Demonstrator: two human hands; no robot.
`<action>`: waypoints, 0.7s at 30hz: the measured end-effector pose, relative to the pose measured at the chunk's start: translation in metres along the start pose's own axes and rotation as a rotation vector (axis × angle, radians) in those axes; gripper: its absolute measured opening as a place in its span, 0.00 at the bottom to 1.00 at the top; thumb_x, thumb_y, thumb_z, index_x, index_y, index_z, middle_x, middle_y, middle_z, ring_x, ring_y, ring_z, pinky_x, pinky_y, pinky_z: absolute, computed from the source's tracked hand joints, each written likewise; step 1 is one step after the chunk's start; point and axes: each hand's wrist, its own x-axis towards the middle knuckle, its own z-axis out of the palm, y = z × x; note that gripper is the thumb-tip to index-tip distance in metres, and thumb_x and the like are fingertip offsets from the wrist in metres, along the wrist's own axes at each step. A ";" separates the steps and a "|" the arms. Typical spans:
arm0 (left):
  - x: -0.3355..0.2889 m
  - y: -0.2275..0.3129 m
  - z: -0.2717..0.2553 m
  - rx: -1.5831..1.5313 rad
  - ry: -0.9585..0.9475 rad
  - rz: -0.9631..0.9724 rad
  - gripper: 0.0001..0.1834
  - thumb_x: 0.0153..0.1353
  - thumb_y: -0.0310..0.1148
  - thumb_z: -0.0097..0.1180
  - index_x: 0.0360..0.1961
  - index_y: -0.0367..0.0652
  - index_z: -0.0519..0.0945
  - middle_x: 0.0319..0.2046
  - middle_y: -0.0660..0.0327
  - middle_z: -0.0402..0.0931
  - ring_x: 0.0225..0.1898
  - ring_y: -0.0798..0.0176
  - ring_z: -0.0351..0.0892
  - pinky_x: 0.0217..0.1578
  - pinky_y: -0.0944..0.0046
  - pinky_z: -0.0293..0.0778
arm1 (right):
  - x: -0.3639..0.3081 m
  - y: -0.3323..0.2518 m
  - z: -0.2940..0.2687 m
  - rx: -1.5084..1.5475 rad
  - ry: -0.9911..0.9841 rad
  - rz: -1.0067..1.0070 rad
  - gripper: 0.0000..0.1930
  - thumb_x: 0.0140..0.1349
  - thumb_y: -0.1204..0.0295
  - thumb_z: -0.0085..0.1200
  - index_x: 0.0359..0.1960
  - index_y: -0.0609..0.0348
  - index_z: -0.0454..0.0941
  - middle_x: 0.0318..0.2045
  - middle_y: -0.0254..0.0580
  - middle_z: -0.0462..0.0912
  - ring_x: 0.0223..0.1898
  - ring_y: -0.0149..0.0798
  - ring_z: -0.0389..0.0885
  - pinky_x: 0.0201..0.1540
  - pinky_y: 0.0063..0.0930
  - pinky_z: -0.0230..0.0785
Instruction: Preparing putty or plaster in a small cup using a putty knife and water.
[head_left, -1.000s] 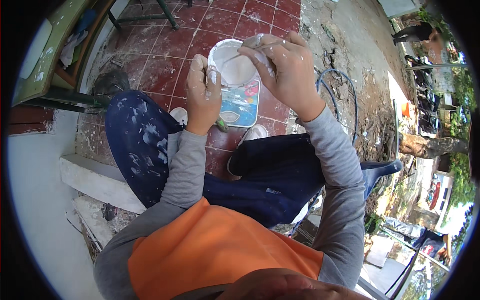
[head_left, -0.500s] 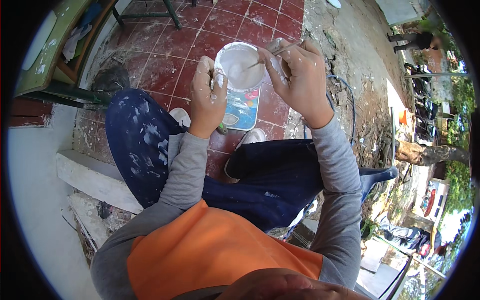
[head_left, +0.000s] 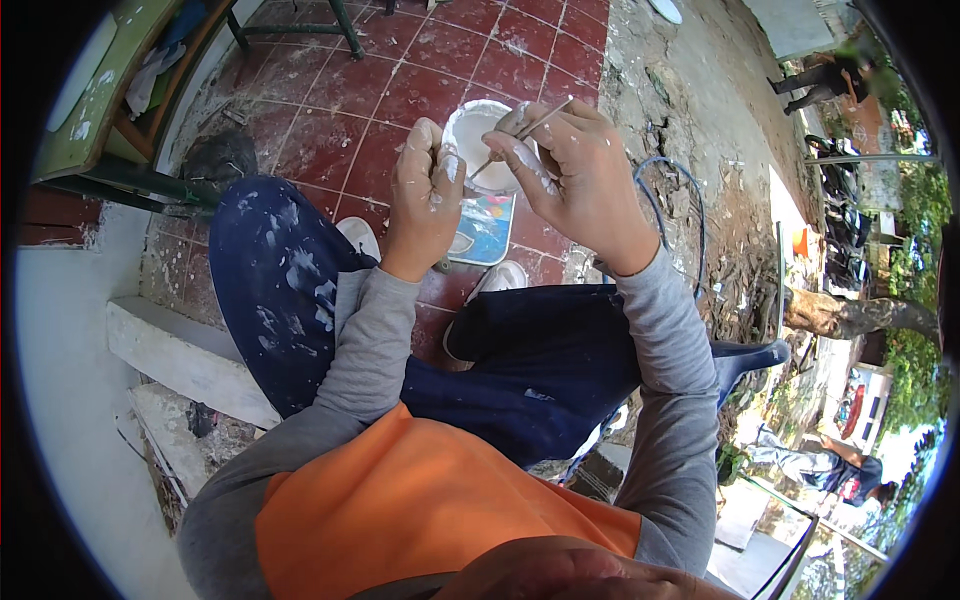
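My left hand is closed on the left side of a round white tub of thick whitish mixture, thumb toward me. White smears mark its fingers and the tub's rim. Between the fingertips of my right hand is a thin stick, slanting down to the left across the tub. Its lower end shows at the tub's near edge, close to my left thumb; whether it touches the rim I cannot tell. My right hand hides the tub's right part. A blue patterned tray lies below the tub.
My paint-stained trousers and white shoes are around the tray. Red tiles end at rough ground on the right, where a blue hose curls. A green table and dark bag stand left. People are far right.
My right hand has moved left over the tub, bringing the stick's lower end from inside the mixture to the near edge. The tub has shifted slightly right and away, with my left hand still on it.
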 end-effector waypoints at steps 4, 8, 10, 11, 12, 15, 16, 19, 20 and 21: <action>-0.002 0.001 0.001 -0.031 -0.007 -0.043 0.03 0.61 0.25 0.44 0.32 0.38 0.64 0.25 0.56 0.62 0.26 0.62 0.62 0.30 0.60 0.63 | 0.007 0.006 -0.005 -0.182 0.209 -0.074 0.07 0.56 0.68 0.59 0.29 0.58 0.78 0.23 0.39 0.81 0.20 0.42 0.76 0.28 0.32 0.61; -0.002 0.000 0.000 -0.096 0.036 -0.128 0.03 0.61 0.25 0.44 0.32 0.38 0.64 0.25 0.57 0.62 0.27 0.62 0.62 0.30 0.61 0.63 | 0.006 0.002 -0.011 -0.310 0.182 0.010 0.07 0.55 0.68 0.60 0.28 0.57 0.78 0.24 0.38 0.81 0.21 0.39 0.75 0.27 0.32 0.57; -0.001 0.000 0.000 -0.090 0.051 -0.098 0.03 0.61 0.24 0.44 0.32 0.38 0.64 0.25 0.58 0.61 0.27 0.64 0.61 0.29 0.62 0.63 | 0.004 -0.002 -0.007 -0.017 0.093 -0.056 0.05 0.54 0.74 0.61 0.23 0.59 0.78 0.19 0.36 0.77 0.15 0.38 0.67 0.26 0.30 0.55; -0.001 0.000 0.000 -0.081 0.060 -0.071 0.02 0.61 0.24 0.44 0.32 0.38 0.64 0.24 0.59 0.60 0.27 0.65 0.60 0.29 0.63 0.62 | 0.004 -0.004 -0.006 -0.026 0.103 -0.112 0.05 0.53 0.74 0.62 0.23 0.59 0.78 0.21 0.35 0.79 0.16 0.37 0.67 0.27 0.29 0.55; -0.001 0.000 0.000 -0.078 0.058 -0.074 0.02 0.61 0.24 0.44 0.32 0.38 0.64 0.24 0.59 0.60 0.27 0.65 0.60 0.29 0.63 0.62 | 0.004 -0.003 -0.006 -0.022 0.130 -0.026 0.05 0.53 0.74 0.62 0.23 0.59 0.78 0.21 0.35 0.79 0.16 0.37 0.67 0.27 0.29 0.55; -0.002 0.000 0.000 -0.068 0.005 -0.084 0.02 0.61 0.23 0.43 0.32 0.39 0.64 0.24 0.60 0.59 0.26 0.67 0.58 0.29 0.65 0.62 | 0.005 0.000 -0.007 -0.281 0.204 -0.023 0.06 0.54 0.69 0.60 0.29 0.55 0.78 0.26 0.36 0.82 0.21 0.38 0.75 0.29 0.30 0.57; -0.002 0.000 0.000 -0.080 0.020 -0.094 0.02 0.61 0.23 0.43 0.32 0.38 0.64 0.24 0.59 0.59 0.26 0.66 0.59 0.29 0.64 0.62 | 0.005 0.001 -0.008 -0.275 0.228 -0.068 0.06 0.54 0.69 0.60 0.29 0.55 0.78 0.26 0.36 0.82 0.21 0.38 0.75 0.29 0.30 0.57; -0.002 0.000 0.000 -0.111 0.055 -0.084 0.02 0.61 0.23 0.43 0.33 0.38 0.65 0.24 0.58 0.59 0.26 0.65 0.59 0.30 0.63 0.63 | 0.003 0.000 -0.009 -0.309 0.158 0.011 0.06 0.53 0.69 0.61 0.29 0.56 0.78 0.27 0.35 0.81 0.21 0.38 0.75 0.29 0.30 0.57; -0.002 0.001 0.000 -0.137 0.058 -0.078 0.02 0.61 0.23 0.43 0.34 0.38 0.65 0.24 0.58 0.59 0.26 0.65 0.59 0.30 0.63 0.63 | 0.002 -0.001 -0.008 -0.206 0.110 -0.007 0.07 0.53 0.69 0.61 0.29 0.57 0.78 0.26 0.34 0.81 0.20 0.38 0.75 0.29 0.30 0.57; -0.003 0.001 0.000 -0.126 0.071 -0.074 0.02 0.61 0.23 0.43 0.34 0.38 0.65 0.24 0.58 0.59 0.26 0.65 0.59 0.30 0.63 0.63 | 0.003 -0.001 -0.007 -0.089 0.060 -0.075 0.07 0.53 0.69 0.61 0.29 0.57 0.78 0.25 0.34 0.81 0.20 0.38 0.74 0.29 0.30 0.57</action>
